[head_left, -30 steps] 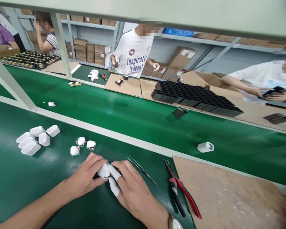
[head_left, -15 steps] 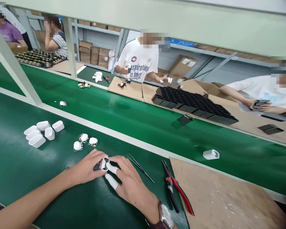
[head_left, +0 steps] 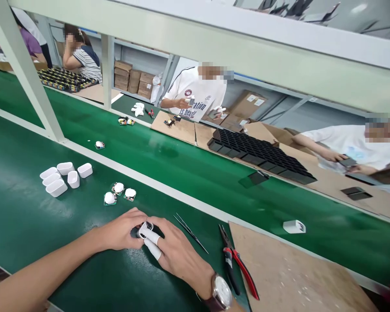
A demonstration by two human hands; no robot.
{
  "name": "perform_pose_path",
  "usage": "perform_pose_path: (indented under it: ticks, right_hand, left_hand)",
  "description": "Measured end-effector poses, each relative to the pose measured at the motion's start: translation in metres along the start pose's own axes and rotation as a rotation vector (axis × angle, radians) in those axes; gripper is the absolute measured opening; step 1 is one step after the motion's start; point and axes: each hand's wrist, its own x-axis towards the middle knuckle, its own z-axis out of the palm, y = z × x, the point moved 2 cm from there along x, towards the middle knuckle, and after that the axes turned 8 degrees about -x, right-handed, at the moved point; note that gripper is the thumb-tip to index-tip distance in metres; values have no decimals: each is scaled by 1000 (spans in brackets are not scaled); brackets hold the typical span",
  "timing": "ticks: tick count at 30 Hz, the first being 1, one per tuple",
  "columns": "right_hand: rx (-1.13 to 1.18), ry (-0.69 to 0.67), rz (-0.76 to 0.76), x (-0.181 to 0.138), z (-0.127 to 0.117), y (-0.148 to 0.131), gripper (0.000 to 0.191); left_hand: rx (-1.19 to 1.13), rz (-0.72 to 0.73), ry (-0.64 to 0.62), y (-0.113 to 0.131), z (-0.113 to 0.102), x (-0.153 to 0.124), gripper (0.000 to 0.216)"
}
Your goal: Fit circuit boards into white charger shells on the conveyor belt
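case (head_left: 143, 231) is held between both hands over the bench (head_left: 94, 279), just nearer than three boards (head_left: 109, 198); from my far end i cannot tell whether its underside touches the surface. i have the left hand (head_left: 125, 229) closed around its body, and the right hand (head_left: 178, 250) drawn up against it, so the two are together. the right index (head_left: 150, 236) and thumb (head_left: 153, 250), both in white covers, are at the open mouth; i cannot tell whether they pinch the rim or something inside.

for this fingertip work i would brace the body firmly with the left, without squeezing the walls, and let the index press lightly and squarely, since a slanted push could jam or scuff what is in there. i would also tilt the mouth towards the camera, because my own fingers block much of it.

as for looks, it is white and smooth, with a rounded, oblong mouth turned towards the right hand. dark matter shows inside beside something white, too small for me to name. tweezers (head_left: 199, 242) and pliers (head_left: 228, 252) lie apart, to the right.
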Motion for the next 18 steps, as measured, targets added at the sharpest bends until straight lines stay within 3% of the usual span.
perform_pose_path:
  ticks: [13,18]
  right_hand:
    - [198,53,144,6,4,6,35]
    - [293,223,380,-5,15,32,36]
  left_hand:
    - [72,18,-7,1,0,-2,38]
    - [169,21,120,4,-6,-16,57]
